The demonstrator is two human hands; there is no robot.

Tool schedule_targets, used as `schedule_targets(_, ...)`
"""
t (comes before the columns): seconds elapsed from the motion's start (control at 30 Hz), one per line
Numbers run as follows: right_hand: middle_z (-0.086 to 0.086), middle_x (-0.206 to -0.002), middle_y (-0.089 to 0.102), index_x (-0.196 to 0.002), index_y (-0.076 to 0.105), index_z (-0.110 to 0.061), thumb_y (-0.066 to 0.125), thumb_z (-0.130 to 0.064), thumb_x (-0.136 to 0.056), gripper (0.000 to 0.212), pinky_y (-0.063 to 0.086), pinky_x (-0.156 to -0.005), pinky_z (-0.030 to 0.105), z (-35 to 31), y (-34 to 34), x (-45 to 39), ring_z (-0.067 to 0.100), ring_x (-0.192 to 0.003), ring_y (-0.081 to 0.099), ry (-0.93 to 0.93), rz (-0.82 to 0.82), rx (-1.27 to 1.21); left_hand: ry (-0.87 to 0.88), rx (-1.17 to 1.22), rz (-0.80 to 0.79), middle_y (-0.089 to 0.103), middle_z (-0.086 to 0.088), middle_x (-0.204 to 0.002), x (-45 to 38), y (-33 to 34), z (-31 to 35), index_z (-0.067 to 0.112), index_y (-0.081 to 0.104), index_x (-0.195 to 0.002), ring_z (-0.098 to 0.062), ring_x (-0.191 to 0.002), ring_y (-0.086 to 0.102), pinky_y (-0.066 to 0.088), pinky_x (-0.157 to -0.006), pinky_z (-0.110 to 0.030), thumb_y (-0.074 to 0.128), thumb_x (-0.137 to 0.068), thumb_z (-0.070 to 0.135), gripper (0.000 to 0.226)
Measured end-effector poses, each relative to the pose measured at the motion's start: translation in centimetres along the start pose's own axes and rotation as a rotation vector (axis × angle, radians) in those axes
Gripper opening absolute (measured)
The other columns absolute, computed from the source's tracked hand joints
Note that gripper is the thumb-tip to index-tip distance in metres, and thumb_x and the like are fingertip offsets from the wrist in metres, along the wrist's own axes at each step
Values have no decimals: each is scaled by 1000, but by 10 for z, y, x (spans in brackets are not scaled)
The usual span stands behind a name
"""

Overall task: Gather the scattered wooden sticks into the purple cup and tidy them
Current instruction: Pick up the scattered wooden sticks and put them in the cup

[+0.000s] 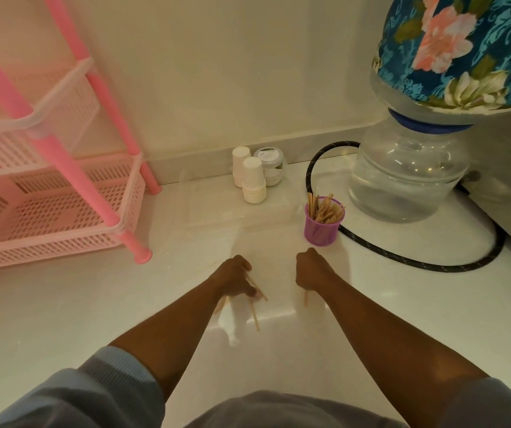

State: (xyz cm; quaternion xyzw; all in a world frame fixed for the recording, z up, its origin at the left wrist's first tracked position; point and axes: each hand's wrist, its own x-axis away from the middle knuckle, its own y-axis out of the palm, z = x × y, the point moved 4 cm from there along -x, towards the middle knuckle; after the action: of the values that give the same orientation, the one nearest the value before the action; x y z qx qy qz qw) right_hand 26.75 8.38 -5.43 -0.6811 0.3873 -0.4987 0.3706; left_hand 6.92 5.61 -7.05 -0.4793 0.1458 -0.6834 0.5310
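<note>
A purple mesh cup [324,225] stands on the white floor, holding a loose bunch of wooden sticks [325,210] that lean at different angles. My left hand [235,278] is down on the floor with its fingers curled round a few sticks; one loose stick [254,316] lies just below it. My right hand [309,270] is a fist gripping sticks, and a stick end [306,298] pokes out beneath it. The right hand is just below and left of the cup.
A pink plastic shelf rack [56,193] stands at the left. Two stacks of white paper cups [252,183] and a small jar [271,165] sit by the wall. A water bottle [408,177] under a floral cover and a black hose [417,264] lie at the right.
</note>
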Motion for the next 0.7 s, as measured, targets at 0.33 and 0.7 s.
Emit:
schedule_targets(0.33,10,-121,50,-115,60,-11,61,-6,-84,31,44,-83,25,-59,21,4,23,-105,55,-283,27,-207,50,-7,2,53,8,-107,17,-7,-18,27,54,-118,-13,-99,55,45,-80,-23,96,-50,40,80)
schedule_targets(0.7,6,-119,42,-123,44,-10,82,-57,-59,88,46,-80,31,-71,30,13,23,-106,53,-153,-78,-108,80,-90,48,63,8,-93,27,-25,-42,26,66,-98,-11,-87,60,45,-73,-22,92,-59,25,47)
